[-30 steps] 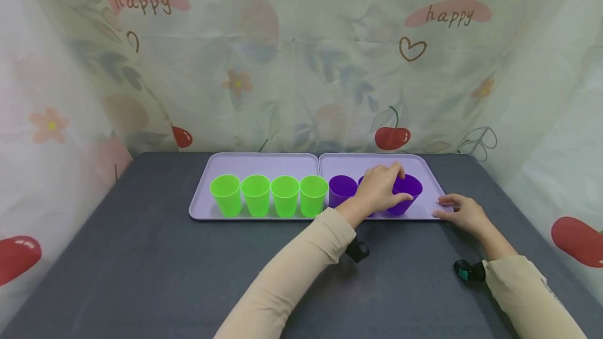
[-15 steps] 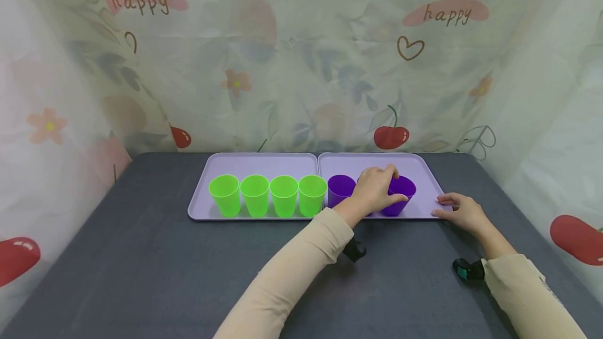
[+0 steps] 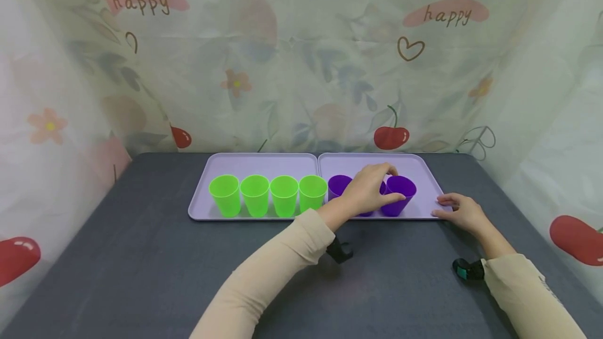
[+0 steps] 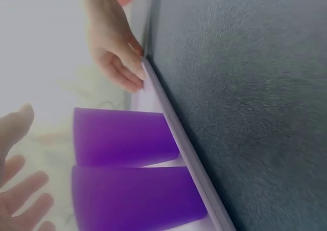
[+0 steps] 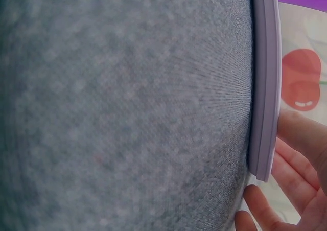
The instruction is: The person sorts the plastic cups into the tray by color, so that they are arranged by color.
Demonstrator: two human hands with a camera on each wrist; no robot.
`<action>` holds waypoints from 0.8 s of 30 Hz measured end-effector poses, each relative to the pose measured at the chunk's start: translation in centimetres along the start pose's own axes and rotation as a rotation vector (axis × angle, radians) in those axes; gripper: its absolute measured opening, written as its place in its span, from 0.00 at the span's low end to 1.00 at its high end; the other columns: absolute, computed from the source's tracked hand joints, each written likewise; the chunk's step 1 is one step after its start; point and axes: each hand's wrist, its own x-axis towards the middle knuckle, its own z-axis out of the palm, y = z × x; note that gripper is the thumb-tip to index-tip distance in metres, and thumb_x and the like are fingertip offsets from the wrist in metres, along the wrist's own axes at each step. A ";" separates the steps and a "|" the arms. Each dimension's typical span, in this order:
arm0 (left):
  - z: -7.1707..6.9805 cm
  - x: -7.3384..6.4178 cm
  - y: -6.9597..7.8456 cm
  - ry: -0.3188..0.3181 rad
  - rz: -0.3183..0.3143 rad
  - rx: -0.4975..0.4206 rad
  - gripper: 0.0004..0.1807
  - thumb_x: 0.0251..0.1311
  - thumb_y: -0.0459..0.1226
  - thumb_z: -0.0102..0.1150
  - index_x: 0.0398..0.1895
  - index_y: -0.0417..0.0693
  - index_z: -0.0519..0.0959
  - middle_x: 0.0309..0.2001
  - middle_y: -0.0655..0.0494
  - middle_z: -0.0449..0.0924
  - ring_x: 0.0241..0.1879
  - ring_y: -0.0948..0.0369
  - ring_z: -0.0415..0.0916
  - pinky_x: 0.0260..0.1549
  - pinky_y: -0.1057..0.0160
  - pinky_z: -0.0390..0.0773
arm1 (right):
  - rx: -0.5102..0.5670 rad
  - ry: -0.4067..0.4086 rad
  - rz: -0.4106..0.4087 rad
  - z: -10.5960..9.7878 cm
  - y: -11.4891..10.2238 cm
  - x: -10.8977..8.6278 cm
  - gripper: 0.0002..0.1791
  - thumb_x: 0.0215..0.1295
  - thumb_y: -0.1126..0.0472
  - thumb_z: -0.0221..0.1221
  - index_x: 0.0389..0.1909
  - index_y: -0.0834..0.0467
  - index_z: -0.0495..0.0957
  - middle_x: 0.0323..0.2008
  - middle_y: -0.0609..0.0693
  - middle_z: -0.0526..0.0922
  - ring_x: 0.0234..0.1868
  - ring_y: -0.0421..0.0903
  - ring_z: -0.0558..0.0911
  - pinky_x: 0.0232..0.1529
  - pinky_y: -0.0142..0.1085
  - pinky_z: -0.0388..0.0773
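In the head view, three purple cups stand upright in a row on the right lilac tray (image 3: 428,200). My left hand (image 3: 365,191) is over the row with its fingers spread, just left of the end purple cup (image 3: 401,187). It hides most of the middle purple cup (image 3: 383,188) and part of the left purple cup (image 3: 338,184). The left wrist view has that hand's fingers (image 4: 30,187) apart from the cups, holding nothing. My right hand (image 3: 464,213) grips the near right corner of the tray, its thumb (image 5: 301,131) at the rim in the right wrist view.
Several green cups (image 3: 285,195) stand in a row on a left lilac tray (image 3: 264,162), which adjoins the right one. Both trays lie on a dark grey table (image 3: 141,266). A patterned curtain (image 3: 301,67) hangs behind and at the sides.
The end purple cup has shifted left, close to the middle one. My left hand has let go of it and drawn back leftward. My right hand stays at the tray corner.
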 end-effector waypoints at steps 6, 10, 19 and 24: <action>-1.2 -2.6 -0.4 0.005 0.098 -0.144 0.24 0.56 0.46 0.63 0.52 0.44 0.73 0.52 0.53 0.79 0.56 0.60 0.73 0.59 0.70 0.69 | -0.007 0.014 -0.016 0.0 0.0 0.0 0.32 0.61 0.50 0.60 0.55 0.71 0.69 0.55 0.71 0.74 0.54 0.69 0.71 0.53 0.61 0.68; -1.7 -4.7 -0.7 -0.018 0.125 -0.191 0.22 0.56 0.45 0.63 0.51 0.44 0.74 0.50 0.53 0.79 0.56 0.62 0.74 0.58 0.72 0.70 | -0.018 0.015 -0.024 0.1 0.0 0.0 0.31 0.61 0.50 0.60 0.55 0.71 0.69 0.54 0.71 0.74 0.54 0.69 0.71 0.52 0.61 0.68; -3.1 -9.9 -2.1 -0.017 0.142 -0.278 0.18 0.56 0.41 0.63 0.49 0.45 0.75 0.47 0.55 0.79 0.51 0.61 0.74 0.56 0.68 0.72 | -0.041 0.003 -0.017 -0.1 0.3 -0.1 0.32 0.61 0.50 0.60 0.55 0.71 0.68 0.54 0.71 0.73 0.54 0.70 0.70 0.52 0.62 0.68; -5.2 -12.9 -3.8 0.041 0.057 -0.288 0.19 0.57 0.41 0.62 0.50 0.46 0.75 0.48 0.56 0.79 0.53 0.61 0.74 0.58 0.63 0.72 | -0.080 0.033 -0.038 0.1 0.3 -0.2 0.30 0.60 0.51 0.61 0.53 0.71 0.70 0.53 0.71 0.75 0.54 0.70 0.71 0.52 0.62 0.68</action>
